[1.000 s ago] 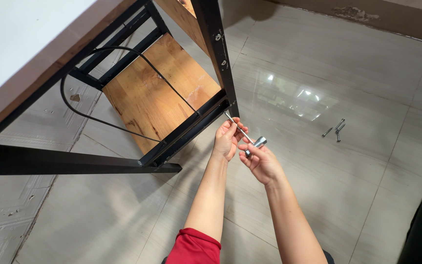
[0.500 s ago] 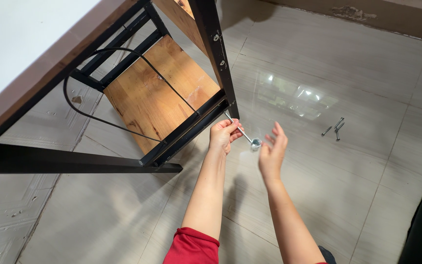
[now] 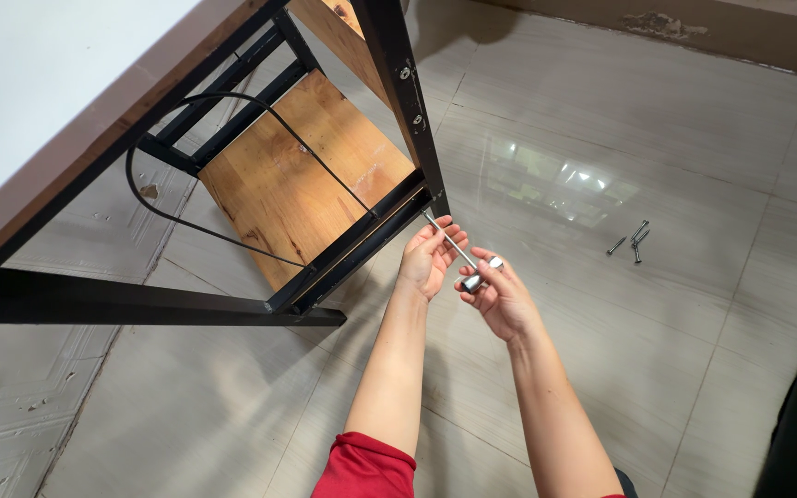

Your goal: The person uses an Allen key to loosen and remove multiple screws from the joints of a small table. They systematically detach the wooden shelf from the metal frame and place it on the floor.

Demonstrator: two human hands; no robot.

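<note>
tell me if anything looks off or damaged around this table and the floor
Three loose bolts lie scattered on the tiled floor, away from the table frame. The wall base at the top shows chipped, flaking patches. The left hand and right hand grip a metal wrench normally.

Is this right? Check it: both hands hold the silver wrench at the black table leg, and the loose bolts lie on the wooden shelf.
Not quite. The head view shows the loose bolts on the tiled floor, not the wooden shelf. The rest holds: left hand and right hand hold the silver wrench at the black table leg.
</note>
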